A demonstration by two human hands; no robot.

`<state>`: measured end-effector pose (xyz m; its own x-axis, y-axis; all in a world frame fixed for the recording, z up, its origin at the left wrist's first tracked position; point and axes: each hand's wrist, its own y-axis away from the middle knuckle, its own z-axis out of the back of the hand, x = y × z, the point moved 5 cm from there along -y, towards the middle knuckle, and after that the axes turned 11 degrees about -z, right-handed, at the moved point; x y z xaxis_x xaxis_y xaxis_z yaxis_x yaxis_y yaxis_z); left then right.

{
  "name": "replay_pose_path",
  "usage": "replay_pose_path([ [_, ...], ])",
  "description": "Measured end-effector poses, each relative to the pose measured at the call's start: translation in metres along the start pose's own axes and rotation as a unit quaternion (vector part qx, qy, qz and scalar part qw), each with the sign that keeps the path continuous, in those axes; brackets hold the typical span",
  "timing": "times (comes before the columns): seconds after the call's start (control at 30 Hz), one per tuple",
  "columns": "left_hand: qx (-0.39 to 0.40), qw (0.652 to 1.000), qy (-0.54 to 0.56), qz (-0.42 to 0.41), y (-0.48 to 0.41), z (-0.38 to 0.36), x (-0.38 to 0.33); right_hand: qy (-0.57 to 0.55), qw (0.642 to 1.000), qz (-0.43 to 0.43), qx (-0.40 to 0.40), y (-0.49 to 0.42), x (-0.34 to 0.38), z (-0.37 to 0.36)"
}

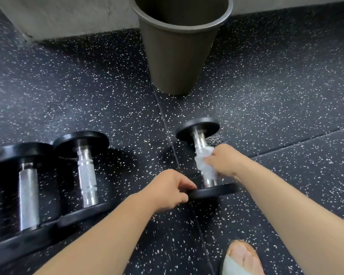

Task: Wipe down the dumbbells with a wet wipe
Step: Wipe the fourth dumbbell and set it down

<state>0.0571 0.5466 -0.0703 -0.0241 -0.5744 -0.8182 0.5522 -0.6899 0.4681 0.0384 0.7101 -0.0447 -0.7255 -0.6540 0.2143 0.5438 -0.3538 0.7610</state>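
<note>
A small dumbbell point(200, 140) with black end plates and a chrome handle lies on the speckled rubber floor at centre right. My right hand point(224, 160) holds a white wet wipe point(204, 161) wrapped against the handle's middle. My left hand point(171, 190) grips the rim of the dumbbell's near plate point(216, 191). Two more dumbbells lie side by side at the left: a middle one point(86, 175) and a larger one point(28, 197) at the far left edge.
A grey-brown bin point(177, 56) stands on the floor behind the small dumbbell, close to a pale wall point(58, 14). My foot in a light sandal point(241, 259) shows at the bottom right. Floor mat seams run past the dumbbell.
</note>
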Motion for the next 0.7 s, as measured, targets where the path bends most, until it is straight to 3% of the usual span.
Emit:
replay_pose_path([
  [0.1,0.01,0.999,-0.038,0.022,0.005,0.003,0.011,-0.21,0.978,-0.002,-0.02,-0.015,0.027,-0.001],
  [0.17,0.017,0.998,-0.044,0.036,0.01,0.005,0.019,-0.255,0.967,0.001,-0.023,-0.016,0.037,-0.006],
  [0.27,0.026,0.996,-0.058,0.061,0.021,0.005,0.034,-0.151,0.988,0.036,-0.003,0.0,0.034,-0.019],
  [0.37,0.018,0.992,-0.097,0.077,0.027,0.005,0.044,-0.033,0.996,0.04,0.071,0.024,0.015,-0.039],
  [0.43,0.009,0.99,-0.113,0.089,0.031,0.008,0.045,0.022,0.996,0.056,0.059,0.026,0.01,-0.047],
  [0.57,-0.008,0.986,-0.142,0.083,0.042,0.025,0.029,-0.014,0.997,0.053,0.058,0.02,0.013,-0.044],
  [0.7,-0.062,0.998,-0.002,0.03,0.051,0.05,0.007,-0.102,0.994,-0.002,-0.026,0.011,0.005,-0.022],
])
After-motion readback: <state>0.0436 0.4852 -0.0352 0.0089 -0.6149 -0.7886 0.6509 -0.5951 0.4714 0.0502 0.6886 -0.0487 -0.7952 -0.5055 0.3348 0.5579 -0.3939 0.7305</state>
